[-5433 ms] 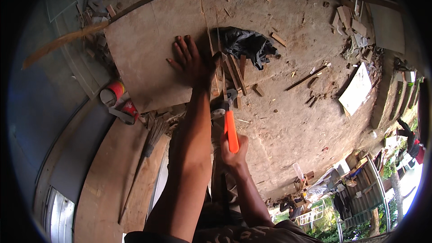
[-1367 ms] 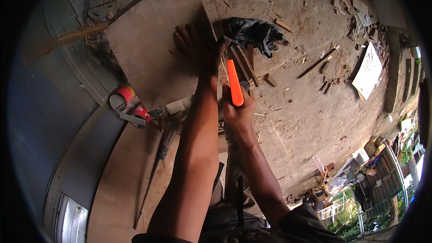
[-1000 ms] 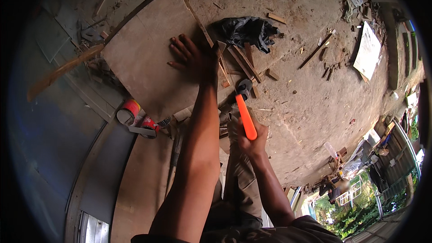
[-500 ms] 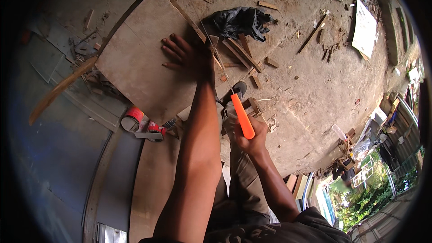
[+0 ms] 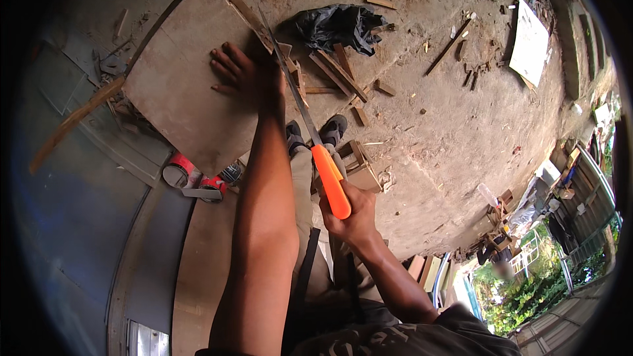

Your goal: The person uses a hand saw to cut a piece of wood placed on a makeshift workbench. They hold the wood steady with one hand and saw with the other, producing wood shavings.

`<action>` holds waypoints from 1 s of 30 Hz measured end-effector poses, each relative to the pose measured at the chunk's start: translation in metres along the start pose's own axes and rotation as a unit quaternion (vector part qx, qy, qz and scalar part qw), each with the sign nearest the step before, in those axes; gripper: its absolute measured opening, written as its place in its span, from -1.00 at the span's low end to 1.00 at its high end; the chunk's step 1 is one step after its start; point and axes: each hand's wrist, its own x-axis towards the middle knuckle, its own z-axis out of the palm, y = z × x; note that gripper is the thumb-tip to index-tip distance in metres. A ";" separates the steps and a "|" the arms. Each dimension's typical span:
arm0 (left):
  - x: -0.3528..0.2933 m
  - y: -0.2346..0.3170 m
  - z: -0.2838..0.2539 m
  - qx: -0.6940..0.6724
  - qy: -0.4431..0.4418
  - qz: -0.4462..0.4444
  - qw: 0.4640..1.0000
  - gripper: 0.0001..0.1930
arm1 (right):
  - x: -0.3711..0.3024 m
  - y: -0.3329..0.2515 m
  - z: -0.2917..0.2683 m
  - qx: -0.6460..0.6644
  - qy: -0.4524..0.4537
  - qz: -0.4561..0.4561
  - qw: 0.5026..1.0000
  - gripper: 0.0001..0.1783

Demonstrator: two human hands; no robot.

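Orange-handled handsaw [image 5: 324, 166], clasped in the right hand [image 5: 356, 214], angles beside the board [image 5: 175, 72]; left hand [image 5: 247, 79] spread flat thereon; cut progress indiscernible.

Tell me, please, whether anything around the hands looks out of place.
Crumpled black plastic lies like litter on the floor, right of the board, with loose wood strips scattered at odd angles beside it. Farther left, a red can seems tipped over, though the fisheye view makes that uncertain.

Two hands [image 5: 247, 79] [image 5: 355, 214], one saw [image 5: 323, 163] and one board [image 5: 178, 79] are pictured. Two red cans [image 5: 180, 163] [image 5: 216, 184], two shoes [image 5: 295, 136] [image 5: 334, 127] and one black bag [image 5: 343, 25] appear.
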 end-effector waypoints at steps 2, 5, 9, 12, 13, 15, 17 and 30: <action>-0.004 -0.002 -0.003 -0.004 -0.004 0.012 1.000 -0.10 | 0.029 -0.005 0.002 0.012 -0.011 0.010 1.000 -0.89; 0.000 0.004 -0.003 -0.001 0.001 0.018 1.000 -0.09 | 0.069 -0.008 0.012 0.004 -0.014 0.003 1.000 -0.94; -0.002 -0.005 0.004 0.020 0.023 0.007 1.000 0.04 | 0.013 0.008 0.004 -0.044 0.002 -0.034 0.998 -0.90; -0.002 -0.004 -0.002 -0.007 0.014 0.007 1.000 0.15 | 0.017 -0.001 -0.004 -0.013 -0.018 -0.009 1.000 -0.89; -0.004 0.000 -0.002 -0.029 0.008 0.006 1.000 0.16 | 0.040 -0.005 0.000 -0.010 -0.018 0.003 1.000 -0.90; -0.001 0.011 -0.004 -0.067 0.010 -0.003 0.998 0.18 | 0.079 -0.004 0.011 0.017 -0.026 0.024 0.999 -0.80; -0.003 0.006 -0.001 -0.049 0.009 -0.012 0.999 0.20 | 0.066 0.006 0.014 -0.011 -0.033 0.001 0.999 -0.83; 0.002 0.008 -0.002 -0.059 0.010 -0.030 0.998 0.22 | 0.030 -0.002 0.007 -0.023 -0.013 0.019 0.999 -0.91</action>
